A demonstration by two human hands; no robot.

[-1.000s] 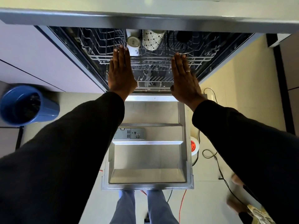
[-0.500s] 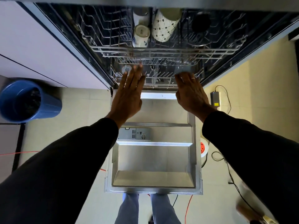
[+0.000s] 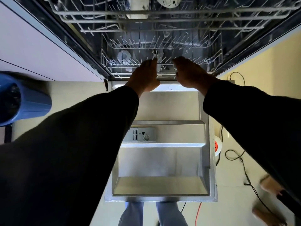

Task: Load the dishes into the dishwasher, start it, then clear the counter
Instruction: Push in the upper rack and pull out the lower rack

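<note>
The dishwasher stands open, its steel door (image 3: 162,160) folded down flat below me. My left hand (image 3: 145,74) and my right hand (image 3: 190,72) are side by side at the front rim of the lower rack (image 3: 114,67). The fingers of both curl over its wire rail. The lower rack sits inside the tub and looks bare apart from its tines. Above it the upper rack (image 3: 162,22) carries a white mug (image 3: 136,7) and a patterned cup (image 3: 169,0), both cut off by the frame's top edge.
A blue bin (image 3: 24,101) stands on the floor at the left by the pale cabinet front. A power reel (image 3: 218,144) and loose cables (image 3: 236,157) lie to the right of the door. Another person's feet (image 3: 268,186) are at the lower right.
Both hands dropped from flat against the upper rack's front to the lower rack's rim, and their fingers curled over it. My head dipped lower and closer.
</note>
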